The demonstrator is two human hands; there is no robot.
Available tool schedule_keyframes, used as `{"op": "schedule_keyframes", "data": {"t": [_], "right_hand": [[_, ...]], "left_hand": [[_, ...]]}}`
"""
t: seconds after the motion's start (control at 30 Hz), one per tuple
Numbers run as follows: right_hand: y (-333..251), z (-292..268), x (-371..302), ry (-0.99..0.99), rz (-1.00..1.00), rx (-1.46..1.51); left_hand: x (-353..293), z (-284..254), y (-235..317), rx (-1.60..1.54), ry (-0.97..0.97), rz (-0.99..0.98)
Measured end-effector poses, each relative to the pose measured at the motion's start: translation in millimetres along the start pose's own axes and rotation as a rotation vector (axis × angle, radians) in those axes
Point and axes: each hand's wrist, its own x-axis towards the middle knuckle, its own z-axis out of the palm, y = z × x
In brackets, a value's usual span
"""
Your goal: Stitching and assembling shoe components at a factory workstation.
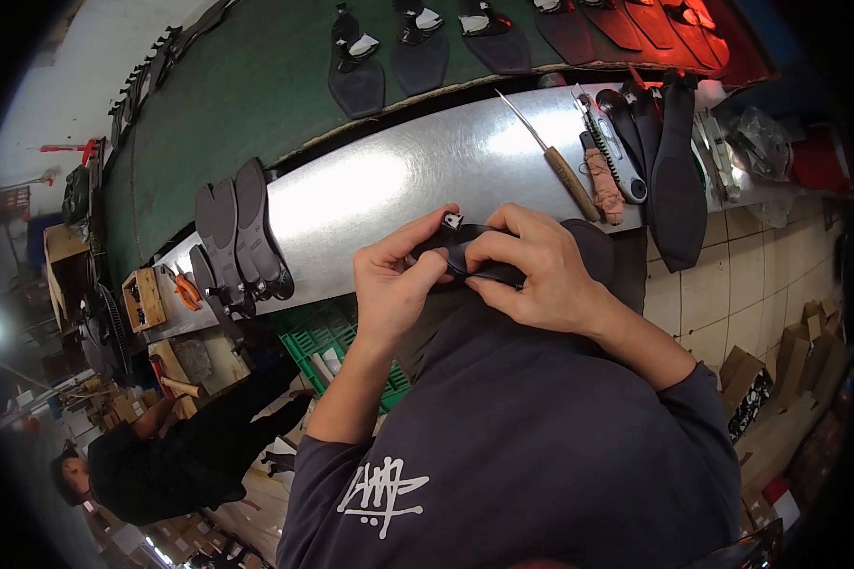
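Observation:
A black sandal (593, 248) is held close in front of my body, at the near edge of the metal table. My left hand (389, 284) pinches its strap end, where a small shiny metal piece (453, 220) shows by the fingertips. My right hand (541, 270) has its fingers curled round a black strap (460, 254). The dark sole extends to the right, behind my right hand. My fingers hide how the strap is threaded or joined.
The metal table (351, 199) carries an awl (565, 171), a utility knife (612, 142), black soles (251, 223) and orange-handled pliers (188, 289). Beyond runs a green belt (228, 104) with several black sandals (356, 85). A green crate (304, 356) stands below; another person (180, 465) is at lower left.

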Motion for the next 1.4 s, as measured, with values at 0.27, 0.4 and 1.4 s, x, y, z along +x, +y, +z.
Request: {"op": "schedule_keyframes", "data": {"t": [0.27, 0.4, 1.4], "right_hand": [[1, 6, -2, 0.108, -0.198, -0.236], [1, 10, -2, 0.175, -0.254, -0.281], [-1, 11, -13, 0.142, -0.103, -0.086]], "left_hand": [[8, -4, -2, -0.076, 0.004, -0.177], [13, -9, -2, -0.302, -0.015, -0.425], [-8, -7, 6, 0.108, -0.195, -0.279]]}}
